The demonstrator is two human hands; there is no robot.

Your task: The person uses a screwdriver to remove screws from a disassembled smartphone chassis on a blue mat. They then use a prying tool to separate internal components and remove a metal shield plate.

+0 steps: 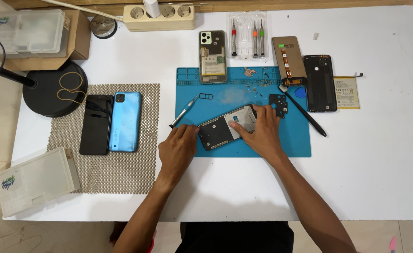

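right now the opened phone [226, 127] lies tilted on the blue mat [291, 143], near the middle of the white table [380, 164]. the left hand [177, 149] grips its left end with bent fingers. the right hand [262, 132] lies on its right end, thumb pressing inside. a grey tool [184, 112] and a small black part [278, 104] sit close by on the mat.

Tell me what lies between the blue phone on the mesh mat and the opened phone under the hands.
In the head view: a slim tool and the left hand.
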